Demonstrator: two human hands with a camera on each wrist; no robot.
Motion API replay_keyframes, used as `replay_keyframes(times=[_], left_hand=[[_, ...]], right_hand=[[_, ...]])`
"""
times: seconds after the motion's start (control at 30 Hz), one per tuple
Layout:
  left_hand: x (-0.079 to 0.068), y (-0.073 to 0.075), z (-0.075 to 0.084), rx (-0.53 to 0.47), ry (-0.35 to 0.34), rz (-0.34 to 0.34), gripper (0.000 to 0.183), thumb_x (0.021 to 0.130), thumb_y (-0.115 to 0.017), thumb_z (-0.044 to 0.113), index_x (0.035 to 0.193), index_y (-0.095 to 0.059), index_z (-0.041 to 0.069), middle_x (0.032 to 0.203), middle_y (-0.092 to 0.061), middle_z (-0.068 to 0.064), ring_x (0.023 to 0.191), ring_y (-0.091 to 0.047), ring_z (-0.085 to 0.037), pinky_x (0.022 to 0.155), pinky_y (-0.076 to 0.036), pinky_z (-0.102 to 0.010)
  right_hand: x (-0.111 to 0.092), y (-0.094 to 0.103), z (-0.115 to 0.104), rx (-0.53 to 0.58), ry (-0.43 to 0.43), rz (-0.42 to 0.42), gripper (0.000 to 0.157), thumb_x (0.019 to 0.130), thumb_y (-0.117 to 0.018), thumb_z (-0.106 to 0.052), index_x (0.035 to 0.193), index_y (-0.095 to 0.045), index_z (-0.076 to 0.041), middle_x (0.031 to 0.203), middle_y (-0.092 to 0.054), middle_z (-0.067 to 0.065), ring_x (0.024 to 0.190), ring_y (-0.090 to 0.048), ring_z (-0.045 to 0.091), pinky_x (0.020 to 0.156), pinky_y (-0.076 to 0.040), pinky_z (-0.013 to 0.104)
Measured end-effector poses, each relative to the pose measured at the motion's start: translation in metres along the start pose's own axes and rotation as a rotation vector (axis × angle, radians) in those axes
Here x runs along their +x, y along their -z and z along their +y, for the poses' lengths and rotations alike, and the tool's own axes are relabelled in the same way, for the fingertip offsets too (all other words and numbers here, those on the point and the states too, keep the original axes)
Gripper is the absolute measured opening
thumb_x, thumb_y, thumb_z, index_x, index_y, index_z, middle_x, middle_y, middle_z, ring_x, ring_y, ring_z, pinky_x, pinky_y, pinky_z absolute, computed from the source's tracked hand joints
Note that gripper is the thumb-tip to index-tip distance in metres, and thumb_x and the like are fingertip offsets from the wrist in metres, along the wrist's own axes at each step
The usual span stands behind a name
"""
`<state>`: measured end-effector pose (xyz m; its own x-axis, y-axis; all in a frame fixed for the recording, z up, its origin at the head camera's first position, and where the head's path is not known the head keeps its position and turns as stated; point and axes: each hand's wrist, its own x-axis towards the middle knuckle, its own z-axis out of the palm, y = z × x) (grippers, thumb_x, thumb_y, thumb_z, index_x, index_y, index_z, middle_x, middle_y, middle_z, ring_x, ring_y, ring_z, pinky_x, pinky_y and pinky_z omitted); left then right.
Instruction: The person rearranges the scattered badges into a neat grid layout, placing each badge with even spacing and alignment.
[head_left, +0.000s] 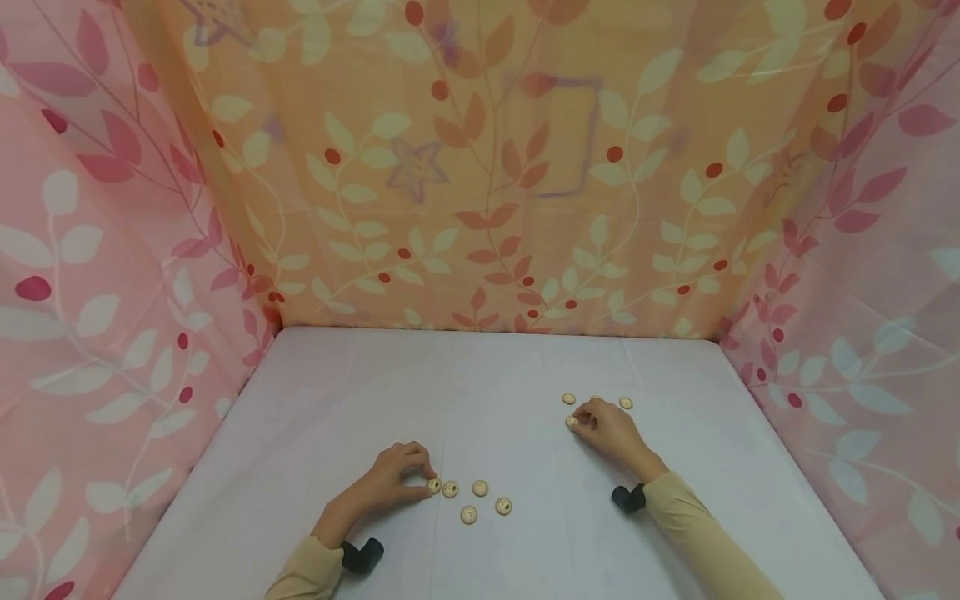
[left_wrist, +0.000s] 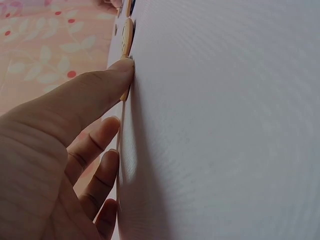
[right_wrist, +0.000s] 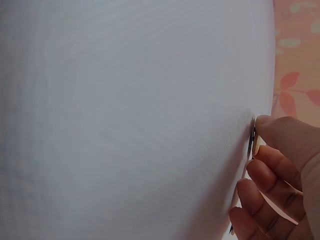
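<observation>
Small round wooden discs with dark printed marks lie on the white cloth. My left hand (head_left: 392, 479) pinches one disc (head_left: 434, 485) between thumb and forefinger at the left end of the nearer group. Close beside it lies another disc (head_left: 450, 489). In the left wrist view the thumb covers much of the pinched disc (left_wrist: 125, 95). Farther off to the right, my right hand (head_left: 611, 432) pinches a disc (head_left: 572, 422) by its edge. The right wrist view has this disc (right_wrist: 257, 144) edge-on, thumb and fingertips around it, low at the cloth.
Three discs form a row behind the right hand: a left one (head_left: 568, 398), a middle one mostly hidden by the fingers, and a right one (head_left: 626, 402). Several others, including a front disc (head_left: 468, 515), lie right of the left hand. Patterned curtains (head_left: 480, 167) enclose the table (head_left: 360, 392).
</observation>
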<state>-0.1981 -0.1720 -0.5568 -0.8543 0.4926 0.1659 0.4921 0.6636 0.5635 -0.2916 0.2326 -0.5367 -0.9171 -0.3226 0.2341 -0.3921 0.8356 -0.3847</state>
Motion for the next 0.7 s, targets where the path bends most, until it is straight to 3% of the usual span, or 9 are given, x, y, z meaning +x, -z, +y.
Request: replay_keyframes(times=[0.23, 0.7], left_hand=[[-0.0001, 0.0011, 0.0006, -0.01, 0.016, -0.011, 0.015, 0.071, -0.068, 0.038, 0.082, -0.06, 0.031, 0.097, -0.049, 0.018, 0.09, -0.041, -0.006, 0.083, -0.031, -0.04], [-0.0011, 0.0, 0.0011, -0.004, -0.031, 0.017, 0.016, 0.071, -0.069, 0.037, 0.083, -0.061, 0.029, 0.096, -0.05, 0.015, 0.09, -0.042, -0.007, 0.081, -0.031, -0.042]], right_hand=[[0.0013, -0.0015, 0.0016, -0.009, -0.006, -0.008, 0.017, 0.075, -0.067, -0.032, 0.082, -0.066, -0.017, 0.073, -0.052, -0.007, 0.063, -0.047, 0.007, 0.053, -0.037, 0.022], [-0.0003, -0.0026, 0.0042, -0.009, 0.017, 0.03, 0.024, 0.072, -0.069, -0.033, 0.089, -0.065, -0.016, 0.072, -0.052, -0.009, 0.061, -0.045, 0.003, 0.051, -0.036, 0.021]])
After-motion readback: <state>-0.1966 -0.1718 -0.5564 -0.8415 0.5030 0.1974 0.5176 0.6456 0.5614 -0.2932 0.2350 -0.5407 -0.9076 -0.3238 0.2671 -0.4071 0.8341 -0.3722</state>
